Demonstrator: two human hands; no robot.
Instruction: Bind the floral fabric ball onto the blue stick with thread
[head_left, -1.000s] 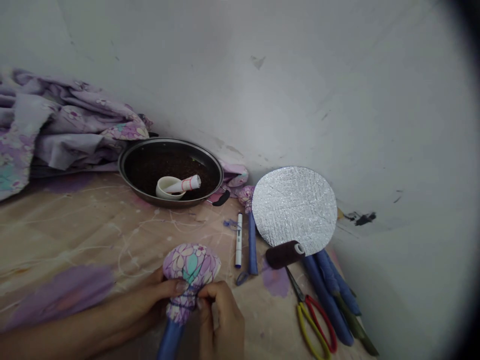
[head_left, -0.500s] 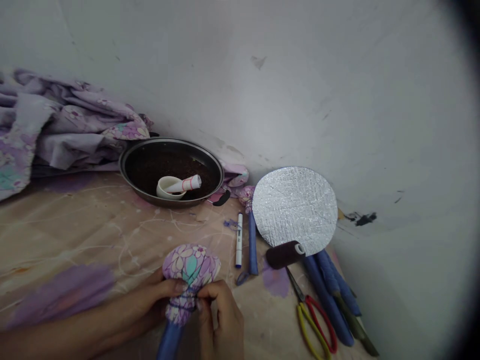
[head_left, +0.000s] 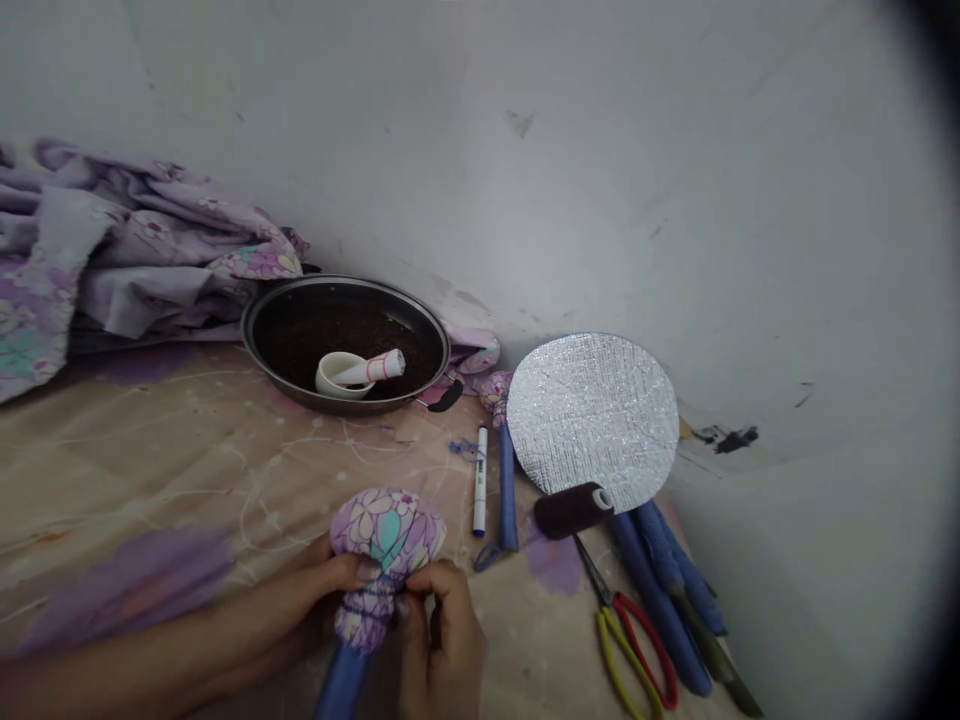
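A stick with a padded floral cloth head (head_left: 388,530) and a blue wrapped handle (head_left: 341,682) stands tilted at the lower middle. Dark blue cord winds round the gathered cloth at its neck. My left hand (head_left: 319,590) grips it from the left, thumb across the neck just under the head; its other fingers are hidden behind. On the other side, my right hand (head_left: 448,635) is closed, thumb and forefinger pinched together against the corded neck. What lies between those fingertips is too small to make out.
Right of my hands lie a marker (head_left: 480,480), a similar blue-handled stick (head_left: 508,490), a dark thread spool (head_left: 571,510), scissors (head_left: 616,625) and several blue-wrapped sticks (head_left: 660,600). A silvery disc (head_left: 592,420) leans on the wall. Behind are a pan (head_left: 262,370) holding a small cup (head_left: 330,377) and bunched cloth (head_left: 150,260).
The whole view has shifted very slightly. Both hands keep their hold at the neck, and the right fingers have moved only a little.
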